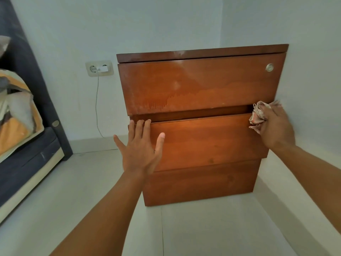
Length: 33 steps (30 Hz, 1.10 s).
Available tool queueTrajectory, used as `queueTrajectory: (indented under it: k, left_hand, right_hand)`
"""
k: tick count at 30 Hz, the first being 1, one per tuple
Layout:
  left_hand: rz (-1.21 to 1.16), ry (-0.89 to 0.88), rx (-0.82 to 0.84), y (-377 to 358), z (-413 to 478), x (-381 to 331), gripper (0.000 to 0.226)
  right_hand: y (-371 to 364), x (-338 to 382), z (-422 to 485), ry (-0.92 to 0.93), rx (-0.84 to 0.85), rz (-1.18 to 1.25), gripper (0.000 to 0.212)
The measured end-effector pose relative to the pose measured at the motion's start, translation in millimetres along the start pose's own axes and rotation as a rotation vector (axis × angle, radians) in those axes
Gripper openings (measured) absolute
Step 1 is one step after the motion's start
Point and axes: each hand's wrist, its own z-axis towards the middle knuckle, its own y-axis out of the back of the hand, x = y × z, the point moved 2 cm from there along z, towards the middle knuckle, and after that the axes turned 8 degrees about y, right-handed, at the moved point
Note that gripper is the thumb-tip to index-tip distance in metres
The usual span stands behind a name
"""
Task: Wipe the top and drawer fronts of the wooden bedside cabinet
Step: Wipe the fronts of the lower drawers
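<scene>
The wooden bedside cabinet (pixel 201 85) stands against the white wall, with three drawer fronts. The top drawer front shows streaky wet marks and a round metal lock (pixel 269 67). The middle drawer (pixel 206 141) is pulled out a little. My left hand (pixel 141 146) lies flat on its left end, fingers spread, fingertips hooked over its top edge. My right hand (pixel 275 126) is closed on a crumpled patterned cloth (pixel 258 113), pressed at the upper right corner of the middle drawer. The bottom drawer front (pixel 201 183) sits closed below.
A bed with a dark frame (pixel 33 159) and orange-patterned bedding (pixel 16 115) is at the left. A wall socket (pixel 99 68) holds a white charger whose cable (pixel 96 108) runs down to the floor. Pale floor tiles (pixel 203 230) stretch in front of the cabinet.
</scene>
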Motion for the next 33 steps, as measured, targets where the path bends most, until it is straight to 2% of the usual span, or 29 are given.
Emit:
queueTrajectory:
  k: [3, 5, 6, 10, 14, 17, 22, 33]
  left_hand:
    - [0.0, 0.0, 0.029, 4.4, 2.5, -2.3, 0.074]
    - [-0.036, 0.004, 0.016, 8.9, 2.8, -3.2, 0.068]
    - [-0.071, -0.01, -0.005, 10.9, -0.4, -1.8, 0.061]
    - [-0.098, -0.149, -0.004, -0.2, -43.6, 14.6, 0.038]
    - [0.03, -0.119, 0.194, -33.5, -96.7, 41.8, 0.043]
    - [0.133, -0.089, 0.226, -45.4, -114.2, 59.9, 0.06]
    - [0.149, -0.027, 0.221, -53.0, -103.1, 58.9, 0.085]
    - [0.198, 0.049, 0.376, -66.1, -62.0, 41.2, 0.08]
  right_hand:
    - [21.8, 39.9, -5.0, -0.077, -0.104, -0.018, 0.025]
    - [27.1, 67.4, -17.3, -0.039, -0.045, -0.033, 0.012]
    - [24.5, 79.8, -25.3, -0.003, 0.023, -0.03, 0.012]
    - [-4.5, 115.9, -74.0, 0.19, 0.323, -0.011, 0.028]
    - [-32.9, 121.2, -135.9, 0.251, 0.465, -0.12, 0.052]
    - [-49.1, 109.3, -163.0, 0.284, 0.455, -0.23, 0.072]
    - [-57.5, 99.4, -150.0, 0.271, 0.353, -0.203, 0.081]
    - [-75.9, 100.8, -109.8, 0.122, 0.511, -0.173, 0.074]
